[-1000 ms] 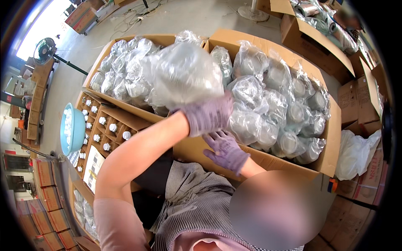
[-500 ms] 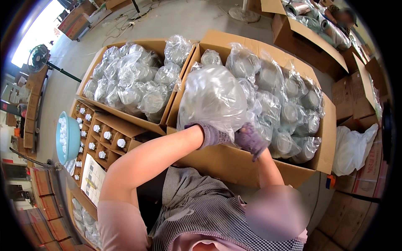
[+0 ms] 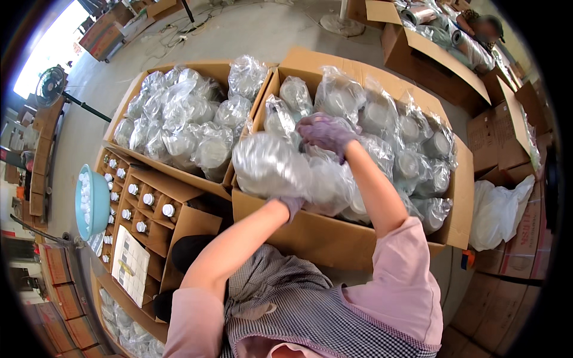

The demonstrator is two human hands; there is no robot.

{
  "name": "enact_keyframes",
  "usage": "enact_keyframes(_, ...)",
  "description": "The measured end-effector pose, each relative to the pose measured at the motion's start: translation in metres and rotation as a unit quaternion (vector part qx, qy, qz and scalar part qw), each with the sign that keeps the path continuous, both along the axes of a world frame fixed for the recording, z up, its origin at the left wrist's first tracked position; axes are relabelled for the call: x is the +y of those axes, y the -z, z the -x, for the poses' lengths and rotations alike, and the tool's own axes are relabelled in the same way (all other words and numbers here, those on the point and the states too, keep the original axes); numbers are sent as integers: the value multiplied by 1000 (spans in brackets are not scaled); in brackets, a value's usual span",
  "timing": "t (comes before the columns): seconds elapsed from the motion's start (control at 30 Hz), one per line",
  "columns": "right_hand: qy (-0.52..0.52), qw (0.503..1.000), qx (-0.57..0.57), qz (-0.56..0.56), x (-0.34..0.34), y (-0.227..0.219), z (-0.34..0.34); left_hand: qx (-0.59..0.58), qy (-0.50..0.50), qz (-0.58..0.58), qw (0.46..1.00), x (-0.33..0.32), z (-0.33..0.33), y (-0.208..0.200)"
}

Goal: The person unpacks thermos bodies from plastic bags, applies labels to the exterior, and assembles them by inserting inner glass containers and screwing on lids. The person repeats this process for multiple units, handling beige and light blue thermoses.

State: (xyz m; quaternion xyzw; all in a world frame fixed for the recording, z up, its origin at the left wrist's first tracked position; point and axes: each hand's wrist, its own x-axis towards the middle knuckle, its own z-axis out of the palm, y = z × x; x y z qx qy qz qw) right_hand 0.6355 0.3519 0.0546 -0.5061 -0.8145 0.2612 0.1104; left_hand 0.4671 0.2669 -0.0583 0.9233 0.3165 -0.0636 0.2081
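Observation:
Both my hands wear purple-grey knit gloves. My left hand (image 3: 291,206) is closed on the underside of a bulging clear plastic bag (image 3: 268,164), blurred by motion, near the front left of the right-hand carton (image 3: 286,230). Its fingertips are hidden behind the plastic. Further in, my right hand (image 3: 327,132) reaches over the carton, fingers bent and apart, with no clear sign of anything held. Close to it stands a plastic-wrapped clear container (image 3: 279,119). Several more wrapped containers (image 3: 412,161) fill the carton around and beyond my hands.
On the left, another carton (image 3: 233,190) holds wrapped containers. Nearer is a divided box (image 3: 156,241) of white-capped bottles, with a blue basin (image 3: 98,209) of white caps beside it. A fan (image 3: 51,86) stands far left; a white plastic bag (image 3: 501,212) lies right. Another person works at far right.
My hands have separated. The right has moved up and left over the wrapped containers; the left has dropped slightly, and the clear bag is lower and less puffed out.

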Motion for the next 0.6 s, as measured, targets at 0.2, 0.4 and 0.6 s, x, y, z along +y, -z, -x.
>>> enact_keyframes(0.2,-313,866,-387,-38,66,99,55,19,-30,43,998,31,-17,8)
enact_keyframes(0.4,-212,920,-328,41,67,145,52,14,-56,29,998,9,-27,27)
enact_keyframes(0.6,-141,937,-312,74,54,176,42,11,-76,47,996,18,-42,38)
